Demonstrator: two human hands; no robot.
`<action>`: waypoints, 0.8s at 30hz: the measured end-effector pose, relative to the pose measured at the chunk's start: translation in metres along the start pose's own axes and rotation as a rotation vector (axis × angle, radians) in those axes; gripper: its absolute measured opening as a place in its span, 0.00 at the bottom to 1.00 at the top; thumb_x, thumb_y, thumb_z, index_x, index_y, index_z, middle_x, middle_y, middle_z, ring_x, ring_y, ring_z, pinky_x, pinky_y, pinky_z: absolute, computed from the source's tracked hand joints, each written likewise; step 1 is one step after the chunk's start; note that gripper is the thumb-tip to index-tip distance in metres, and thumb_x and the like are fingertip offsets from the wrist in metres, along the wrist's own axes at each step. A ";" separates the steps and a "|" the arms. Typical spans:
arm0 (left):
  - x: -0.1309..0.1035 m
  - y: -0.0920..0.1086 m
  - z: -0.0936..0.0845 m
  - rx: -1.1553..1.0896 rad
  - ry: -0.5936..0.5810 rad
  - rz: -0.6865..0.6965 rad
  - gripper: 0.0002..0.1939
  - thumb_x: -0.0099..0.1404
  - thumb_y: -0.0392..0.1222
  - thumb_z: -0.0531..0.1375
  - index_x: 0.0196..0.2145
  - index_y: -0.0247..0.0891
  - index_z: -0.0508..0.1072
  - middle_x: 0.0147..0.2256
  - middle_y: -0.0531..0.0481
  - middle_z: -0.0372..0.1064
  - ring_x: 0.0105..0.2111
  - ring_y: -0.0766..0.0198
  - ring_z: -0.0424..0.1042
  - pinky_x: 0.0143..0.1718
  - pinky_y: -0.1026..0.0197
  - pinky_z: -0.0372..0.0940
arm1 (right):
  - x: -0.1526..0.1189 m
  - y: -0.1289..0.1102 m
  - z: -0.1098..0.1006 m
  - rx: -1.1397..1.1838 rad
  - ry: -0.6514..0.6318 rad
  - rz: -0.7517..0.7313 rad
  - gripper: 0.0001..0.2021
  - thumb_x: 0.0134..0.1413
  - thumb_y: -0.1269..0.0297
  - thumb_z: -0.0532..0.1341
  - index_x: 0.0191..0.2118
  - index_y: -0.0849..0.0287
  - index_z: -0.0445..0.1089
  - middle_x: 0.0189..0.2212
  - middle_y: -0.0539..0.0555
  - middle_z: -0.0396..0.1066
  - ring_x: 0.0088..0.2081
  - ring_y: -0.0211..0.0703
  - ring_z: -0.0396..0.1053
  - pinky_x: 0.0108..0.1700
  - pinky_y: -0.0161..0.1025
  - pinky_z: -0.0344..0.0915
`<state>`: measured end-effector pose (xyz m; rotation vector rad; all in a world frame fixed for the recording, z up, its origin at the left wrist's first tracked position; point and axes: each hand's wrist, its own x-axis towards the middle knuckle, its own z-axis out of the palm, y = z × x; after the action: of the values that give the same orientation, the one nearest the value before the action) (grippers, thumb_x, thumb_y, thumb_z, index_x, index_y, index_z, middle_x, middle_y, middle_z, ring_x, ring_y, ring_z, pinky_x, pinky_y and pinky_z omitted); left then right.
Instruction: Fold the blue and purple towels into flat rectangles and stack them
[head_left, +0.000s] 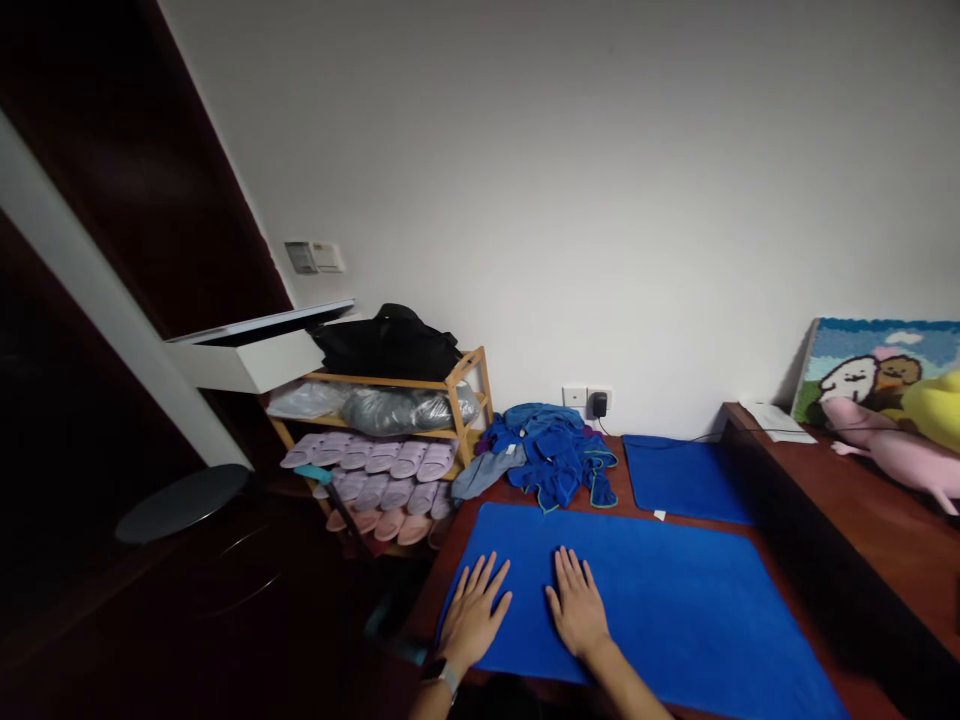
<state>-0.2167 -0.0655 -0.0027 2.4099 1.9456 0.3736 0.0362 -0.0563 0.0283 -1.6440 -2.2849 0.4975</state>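
A large blue cloth (675, 600) lies spread flat on the reddish-brown table. My left hand (474, 610) rests palm down near its left edge, fingers spread, with a watch on the wrist. My right hand (577, 605) lies flat on the cloth a little further right, its fingers stretched out and nothing in it. Just beyond the cloth sits a crumpled heap of blue cloths (551, 450), with a grey-blue piece (489, 472) at its left side. Another blue cloth (686, 478) lies flat behind, to the right of the heap.
Left of the table stands a wooden rack (454, 400) with rows of slippers (382, 458) and a black bag (390, 345) on top. A round stool (184, 503) is further left. A charger (599, 404) is plugged into the wall. Right, a raised surface bears a pink plush toy (892, 450).
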 end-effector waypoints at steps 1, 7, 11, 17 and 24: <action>0.000 0.000 -0.001 0.000 -0.004 -0.004 0.29 0.76 0.60 0.46 0.71 0.60 0.51 0.72 0.55 0.48 0.71 0.51 0.49 0.70 0.38 0.47 | -0.002 0.002 0.003 -0.004 -0.006 0.014 0.35 0.70 0.44 0.38 0.74 0.58 0.44 0.73 0.53 0.40 0.74 0.50 0.38 0.74 0.55 0.38; 0.005 0.001 -0.005 -0.010 -0.015 -0.009 0.29 0.75 0.61 0.45 0.71 0.60 0.52 0.72 0.55 0.47 0.72 0.52 0.48 0.70 0.39 0.46 | -0.049 0.116 -0.014 -0.139 0.059 0.238 0.38 0.67 0.41 0.38 0.74 0.60 0.45 0.73 0.54 0.42 0.74 0.50 0.38 0.73 0.55 0.36; 0.006 -0.001 -0.001 -0.012 0.000 -0.009 0.29 0.75 0.61 0.45 0.70 0.60 0.53 0.72 0.55 0.47 0.72 0.52 0.48 0.70 0.40 0.45 | -0.104 0.242 -0.044 -0.252 0.120 0.489 0.41 0.63 0.43 0.38 0.73 0.65 0.46 0.74 0.57 0.43 0.74 0.54 0.39 0.73 0.58 0.39; 0.008 -0.002 0.003 -0.004 0.002 -0.017 0.28 0.75 0.60 0.46 0.70 0.61 0.53 0.72 0.56 0.48 0.72 0.52 0.48 0.70 0.40 0.45 | -0.164 0.352 -0.070 -0.204 0.215 0.638 0.42 0.59 0.44 0.35 0.73 0.63 0.48 0.73 0.57 0.46 0.73 0.53 0.41 0.71 0.58 0.44; 0.017 -0.008 -0.007 -0.059 -0.150 -0.055 0.28 0.75 0.60 0.44 0.70 0.59 0.55 0.72 0.55 0.48 0.72 0.54 0.47 0.70 0.41 0.45 | -0.163 0.325 -0.073 -0.306 0.296 0.608 0.41 0.59 0.48 0.37 0.71 0.69 0.53 0.72 0.61 0.50 0.73 0.58 0.44 0.71 0.59 0.44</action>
<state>-0.2222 -0.0479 0.0058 2.2710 1.9050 0.2376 0.3951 -0.1082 -0.0515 -2.3862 -1.6867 0.0054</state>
